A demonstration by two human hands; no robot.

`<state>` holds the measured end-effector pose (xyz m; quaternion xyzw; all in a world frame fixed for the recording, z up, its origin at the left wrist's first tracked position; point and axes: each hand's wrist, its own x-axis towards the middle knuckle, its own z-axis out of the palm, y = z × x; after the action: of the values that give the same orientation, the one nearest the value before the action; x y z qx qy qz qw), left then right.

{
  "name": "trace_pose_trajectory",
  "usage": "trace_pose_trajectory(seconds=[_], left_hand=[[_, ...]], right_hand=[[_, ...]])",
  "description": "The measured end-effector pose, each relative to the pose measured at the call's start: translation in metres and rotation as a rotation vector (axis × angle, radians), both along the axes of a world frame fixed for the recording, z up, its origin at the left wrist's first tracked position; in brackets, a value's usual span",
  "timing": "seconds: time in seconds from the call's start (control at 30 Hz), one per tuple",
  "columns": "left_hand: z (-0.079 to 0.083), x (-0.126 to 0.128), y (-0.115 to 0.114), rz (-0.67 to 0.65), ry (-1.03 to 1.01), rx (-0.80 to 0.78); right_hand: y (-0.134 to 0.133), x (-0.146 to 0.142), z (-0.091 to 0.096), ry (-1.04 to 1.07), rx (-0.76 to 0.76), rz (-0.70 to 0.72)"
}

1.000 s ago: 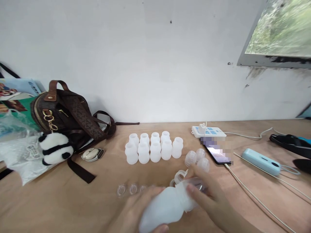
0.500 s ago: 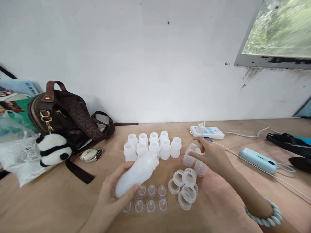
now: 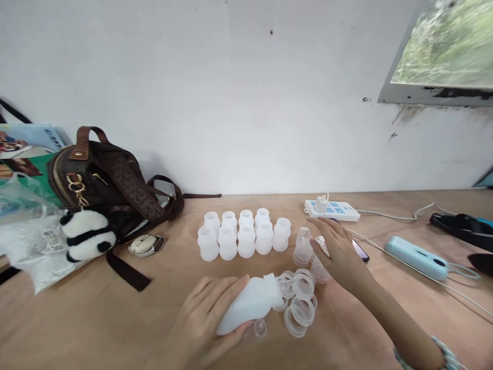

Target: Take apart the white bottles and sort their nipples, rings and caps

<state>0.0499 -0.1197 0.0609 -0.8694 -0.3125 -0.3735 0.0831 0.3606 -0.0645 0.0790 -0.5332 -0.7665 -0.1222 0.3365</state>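
My left hand (image 3: 210, 316) is wrapped around a white translucent squeeze bottle (image 3: 248, 303), tilted with its neck and clear tip pointing right. Beneath it, a small clear domed piece (image 3: 261, 327) shows on the table; others nearby are hidden. Clear rings (image 3: 302, 311) lie in an overlapping cluster by the bottle's tip. My right hand (image 3: 333, 249) reaches over a stack of clear cups (image 3: 319, 271), its thumb and forefinger apart; whether it touches the stack is unclear. Another upright clear stack (image 3: 302, 249) stands just left of it. Several white waisted bottle bodies (image 3: 246, 241) stand in rows behind.
A brown backpack (image 3: 111, 180) with a panda plush (image 3: 90, 236) and a computer mouse (image 3: 145, 245) lie at left. At right are a power strip (image 3: 333, 210), a phone (image 3: 361, 251), a pale blue device (image 3: 418, 255) and white cables.
My left hand has carried the bottle right and lower, toward the rings, covering most of the domed pieces. My right hand has shifted slightly right, uncovering the left clear stack. The view has turned slightly left.
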Motion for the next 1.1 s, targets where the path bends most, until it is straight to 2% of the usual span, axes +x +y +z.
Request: trace_pose_trajectory(seconds=[0.07, 0.2, 0.27, 0.33, 0.4, 0.47, 0.57, 0.63, 0.73, 0.83, 0.9, 1.0, 1.1], left_hand=[[-0.002, -0.001, 0.001, 0.014, 0.010, -0.004], [-0.003, -0.002, 0.001, 0.023, 0.018, -0.019], [-0.004, -0.003, 0.000, 0.019, 0.017, -0.015], [-0.004, -0.002, 0.000, 0.033, 0.020, 0.001], [-0.004, 0.000, -0.001, 0.059, 0.034, 0.038], [-0.003, 0.002, -0.002, 0.076, 0.063, 0.093], [0.000, 0.005, -0.003, 0.047, 0.098, 0.161], [0.000, 0.005, -0.004, 0.020, 0.080, 0.118], [0.001, 0.003, -0.005, -0.032, -0.014, -0.083], [0.004, 0.000, -0.005, -0.111, -0.116, -0.314], [0.006, -0.002, -0.005, -0.120, -0.166, -0.413], [0.006, 0.000, -0.005, -0.099, -0.184, -0.433], [0.003, 0.002, -0.003, -0.113, -0.135, -0.352]], right_hand=[[0.001, 0.004, -0.002, 0.005, -0.008, -0.001], [-0.010, 0.001, 0.007, 0.116, 0.128, -0.049], [-0.019, -0.007, 0.010, 0.230, 0.103, 0.006], [-0.028, -0.018, 0.010, 0.375, -0.088, 0.149], [-0.039, -0.032, 0.008, 0.497, -0.373, 0.339], [-0.049, -0.047, 0.005, 0.547, -0.592, 0.461], [-0.060, -0.064, 0.003, 0.565, -0.746, 0.459], [-0.064, -0.068, 0.002, 0.577, -0.785, 0.433], [-0.065, -0.067, 0.000, 0.542, -0.739, 0.467], [-0.063, -0.060, -0.003, 0.405, -0.535, 0.595], [-0.060, -0.057, -0.005, 0.321, -0.377, 0.691], [-0.058, -0.055, -0.003, 0.307, -0.270, 0.735], [-0.058, -0.055, 0.000, 0.353, -0.410, 0.637]])
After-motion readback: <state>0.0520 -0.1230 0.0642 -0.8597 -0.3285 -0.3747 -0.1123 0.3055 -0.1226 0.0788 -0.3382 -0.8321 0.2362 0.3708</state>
